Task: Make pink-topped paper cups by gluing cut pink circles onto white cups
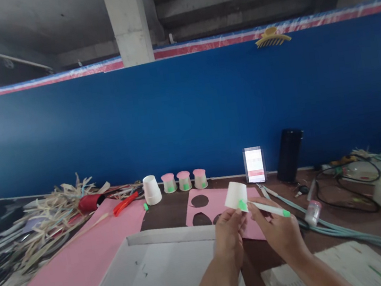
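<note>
A white paper cup (236, 196) is held tilted above the pink sheet (217, 206), pinched at its rim by the left hand (229, 232). At 3 o'clock, the right hand (279, 232) is closed on a green marker (270, 209), tip touching the cup. Being light and crushable, the cup is probably best gripped gently at the stiffer rim.

This is looking like a craft workshop in an unfinished building. A cluttered worktable (172, 210) is standing against a blue partition (186, 115), bare concrete is showing above, and pink paper (63, 276), dried straw (53, 206), painted paper cups (184, 180) and cables (348, 191) are lying around.
</note>
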Demonstrator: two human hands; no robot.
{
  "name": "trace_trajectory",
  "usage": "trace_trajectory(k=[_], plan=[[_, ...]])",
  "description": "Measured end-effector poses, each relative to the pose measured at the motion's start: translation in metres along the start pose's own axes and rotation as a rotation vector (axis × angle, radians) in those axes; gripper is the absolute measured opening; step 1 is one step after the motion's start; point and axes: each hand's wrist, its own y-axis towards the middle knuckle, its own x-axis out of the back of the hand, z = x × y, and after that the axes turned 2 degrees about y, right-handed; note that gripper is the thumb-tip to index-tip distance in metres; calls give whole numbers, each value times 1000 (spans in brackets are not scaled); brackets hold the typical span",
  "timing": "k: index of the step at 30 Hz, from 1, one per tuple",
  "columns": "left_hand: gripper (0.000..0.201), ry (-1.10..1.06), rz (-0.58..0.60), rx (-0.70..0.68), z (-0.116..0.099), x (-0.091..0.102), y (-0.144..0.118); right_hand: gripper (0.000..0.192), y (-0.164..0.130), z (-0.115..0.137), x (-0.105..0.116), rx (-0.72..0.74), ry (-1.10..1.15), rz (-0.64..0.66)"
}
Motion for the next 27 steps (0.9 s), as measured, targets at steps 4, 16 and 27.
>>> trace_trajectory(k=[4,16,27], plan=[[21,17,32,-33,3,1,2,25,0,3,1,32,10,37],[23,170,-14,-24,2,-1,3,28,4,1,0,22,-28,-9],[22,208,3,-70,5,4,6,27,2,8,2,12,4,71]])
